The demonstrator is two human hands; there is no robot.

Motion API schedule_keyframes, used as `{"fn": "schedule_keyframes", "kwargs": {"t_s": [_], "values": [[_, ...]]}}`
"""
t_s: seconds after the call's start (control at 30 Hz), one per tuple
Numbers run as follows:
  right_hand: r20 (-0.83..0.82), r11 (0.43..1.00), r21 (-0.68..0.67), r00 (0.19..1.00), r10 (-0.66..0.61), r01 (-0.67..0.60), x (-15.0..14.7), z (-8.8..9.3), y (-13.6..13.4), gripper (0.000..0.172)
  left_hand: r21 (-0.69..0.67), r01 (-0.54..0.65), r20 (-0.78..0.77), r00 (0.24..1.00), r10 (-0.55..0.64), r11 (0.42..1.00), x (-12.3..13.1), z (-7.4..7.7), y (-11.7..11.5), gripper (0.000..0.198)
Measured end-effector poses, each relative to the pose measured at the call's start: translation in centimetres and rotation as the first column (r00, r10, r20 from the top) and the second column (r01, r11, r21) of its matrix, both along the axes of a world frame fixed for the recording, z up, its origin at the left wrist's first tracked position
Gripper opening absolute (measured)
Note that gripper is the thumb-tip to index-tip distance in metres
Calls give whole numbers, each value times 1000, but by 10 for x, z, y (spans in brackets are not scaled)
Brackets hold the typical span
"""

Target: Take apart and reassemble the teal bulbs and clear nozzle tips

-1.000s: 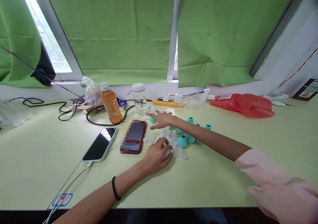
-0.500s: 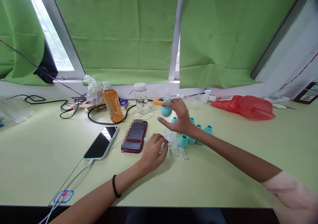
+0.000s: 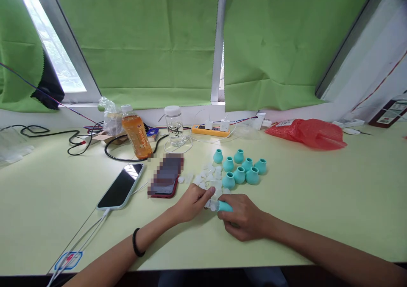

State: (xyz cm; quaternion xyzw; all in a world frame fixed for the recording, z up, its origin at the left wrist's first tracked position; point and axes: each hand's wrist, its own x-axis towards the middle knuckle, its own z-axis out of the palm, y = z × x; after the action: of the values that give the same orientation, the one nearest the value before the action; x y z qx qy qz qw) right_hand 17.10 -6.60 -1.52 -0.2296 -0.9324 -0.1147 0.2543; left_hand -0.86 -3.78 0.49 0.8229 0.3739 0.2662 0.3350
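Observation:
My right hand [image 3: 244,220] is wrapped around a teal rubber bulb [image 3: 225,206], which lies on its side with its neck toward the left. A translucent plastic tip [image 3: 213,205] sits at the neck. My left hand [image 3: 190,203] pinches a small clear piece at the tip's other end, and the two hands almost meet low over the table. The exact shape of that piece is hidden by the fingers. Just beyond the hands lie several loose translucent plastic pieces [image 3: 208,175]. Several teal bulbs [image 3: 252,176] stand upright to their right, open necks up.
Left of the pieces are a red-cased phone [image 3: 173,187] and a pale-cased phone [image 3: 121,187] with charging cables. Farther back stand an orange drink bottle [image 3: 137,134], a clear jar [image 3: 174,128] and a yellow power strip [image 3: 203,130]. A red plastic bag [image 3: 318,134] lies back right.
My right hand has come down and toward me with the teal bulb, tilting it from upright to sideways. My left hand has moved from the loose pieces to the bulb's tip.

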Motion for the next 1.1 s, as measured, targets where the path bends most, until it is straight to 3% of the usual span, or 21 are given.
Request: {"fn": "schedule_keyframes", "kwargs": {"t_s": [0.1,0.23,0.5,0.6,0.7,0.77,0.83,0.97,1.1], "values": [[-73,1000,17,997,15,-14,-2,-1,-2,14,-204,-20,87,995,39,979,0,0,2,52],[-188,997,16,979,75,-73,-3,-2,-4,14,-428,45,164,986,28,903,-1,-4,6,57],[-288,991,-41,951,111,-128,-3,-1,-3,13,-495,119,256,967,14,861,3,-6,6,57],[-328,993,-29,940,96,-111,-1,0,-4,15,-510,139,355,933,60,849,2,-3,11,58],[-357,996,-8,930,82,-91,2,1,-6,15,-379,-28,378,908,182,925,-3,1,18,55],[-314,993,-20,944,103,-115,3,2,-8,14,-159,-195,269,934,233,968,-6,1,20,47],[-228,985,-68,964,139,-158,3,4,-9,13,76,-274,93,959,267,959,-6,-2,20,35],[-112,951,-255,982,153,-177,0,6,-10,17,340,-211,-143,951,273,916,-3,-11,16,25],[-116,950,-294,990,79,-110,-1,4,-8,17,388,-174,-141,959,245,905,-2,-15,17,21]]}}
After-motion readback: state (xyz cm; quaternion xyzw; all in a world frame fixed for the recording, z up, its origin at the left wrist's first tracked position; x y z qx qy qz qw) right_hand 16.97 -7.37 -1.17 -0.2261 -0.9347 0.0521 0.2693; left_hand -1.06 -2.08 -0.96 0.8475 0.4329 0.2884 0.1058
